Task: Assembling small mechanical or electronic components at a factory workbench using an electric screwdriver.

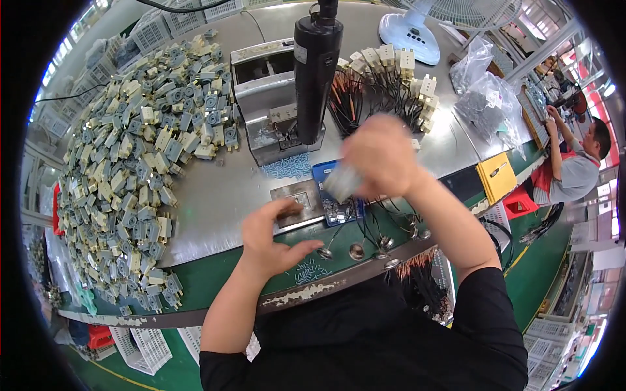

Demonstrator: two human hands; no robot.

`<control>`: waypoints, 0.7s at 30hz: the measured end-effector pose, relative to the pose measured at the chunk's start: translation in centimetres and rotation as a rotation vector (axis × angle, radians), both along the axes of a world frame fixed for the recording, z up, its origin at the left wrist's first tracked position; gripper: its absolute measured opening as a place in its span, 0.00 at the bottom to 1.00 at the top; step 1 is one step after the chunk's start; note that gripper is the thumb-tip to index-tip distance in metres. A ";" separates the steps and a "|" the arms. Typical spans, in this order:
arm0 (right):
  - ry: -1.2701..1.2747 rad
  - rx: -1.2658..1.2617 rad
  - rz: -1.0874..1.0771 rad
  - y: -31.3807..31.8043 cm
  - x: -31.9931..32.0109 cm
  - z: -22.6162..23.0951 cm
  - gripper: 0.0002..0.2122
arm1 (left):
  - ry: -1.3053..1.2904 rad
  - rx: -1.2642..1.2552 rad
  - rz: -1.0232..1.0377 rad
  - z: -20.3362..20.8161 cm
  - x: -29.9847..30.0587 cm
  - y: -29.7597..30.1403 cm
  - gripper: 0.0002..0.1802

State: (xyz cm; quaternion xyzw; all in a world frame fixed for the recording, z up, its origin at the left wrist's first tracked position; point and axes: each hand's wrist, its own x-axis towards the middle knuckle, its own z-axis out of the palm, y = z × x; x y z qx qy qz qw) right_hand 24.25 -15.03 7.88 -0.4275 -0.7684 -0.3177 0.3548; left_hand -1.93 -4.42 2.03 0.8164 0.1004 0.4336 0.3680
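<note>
My left hand [267,241] is open, its thumb and fingers apart, beside a metal fixture plate [282,195] at the bench's front. No object shows between its fingers. Smeared by motion, my right hand [383,159] is closed over a pale grey blocky part [342,182], whose exact kind is unclear. It hovers above a blue tray [319,173] of small metal pieces. A black electric screwdriver [317,78] hangs upright over a metal stand [264,98]. Blue screws [288,167] lie at the stand's foot, and more screws [310,271] lie on the green mat [212,255].
A large heap of grey-and-cream plug housings [137,156] covers the left side. Cream plugs on black cables [385,85] lie behind my right hand. Round metal pieces on wires [356,251] rest near the front edge. A fan [411,39], plastic bags [489,98] and another person [574,169] are rightward.
</note>
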 end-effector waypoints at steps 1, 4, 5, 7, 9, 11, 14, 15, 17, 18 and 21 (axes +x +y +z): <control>0.020 0.018 -0.167 0.6 2.0 1.3 0.14 | 0.034 0.064 -0.059 -0.7 -0.3 0.3 0.33; 0.294 0.166 -0.562 2.7 8.6 3.2 0.12 | 0.065 0.178 -0.165 -1.1 0.1 0.9 0.30; 0.177 0.163 -0.718 3.4 11.4 3.5 0.15 | 0.054 0.175 -0.238 -1.2 0.3 1.1 0.30; 0.021 0.231 -0.995 4.7 11.7 3.7 0.17 | 0.053 0.164 -0.308 -1.4 0.5 1.3 0.29; -0.065 0.268 -1.269 5.3 11.5 3.4 0.18 | 0.019 0.155 -0.400 -1.0 0.7 1.3 0.28; 0.027 0.212 -1.010 4.1 11.1 3.1 0.17 | 0.042 0.170 -0.433 -0.1 1.1 1.2 0.29; 0.611 -0.543 -0.595 0.4 4.6 4.6 0.13 | 0.098 0.196 -0.459 0.1 1.0 0.5 0.29; 0.671 -0.775 -0.472 -0.6 2.7 4.0 0.14 | 0.135 0.210 -0.454 -0.2 0.7 0.3 0.29; 0.699 -1.117 -0.348 -2.8 -0.6 3.4 0.15 | 0.124 0.215 -0.458 -0.3 1.0 -0.1 0.28; 0.678 -1.236 -0.337 -3.5 -2.0 2.7 0.15 | 0.115 0.227 -0.461 -0.4 1.1 -0.2 0.27; 0.593 -1.274 -0.330 -4.7 -3.7 1.4 0.14 | 0.097 0.206 -0.464 -0.5 1.2 -0.3 0.24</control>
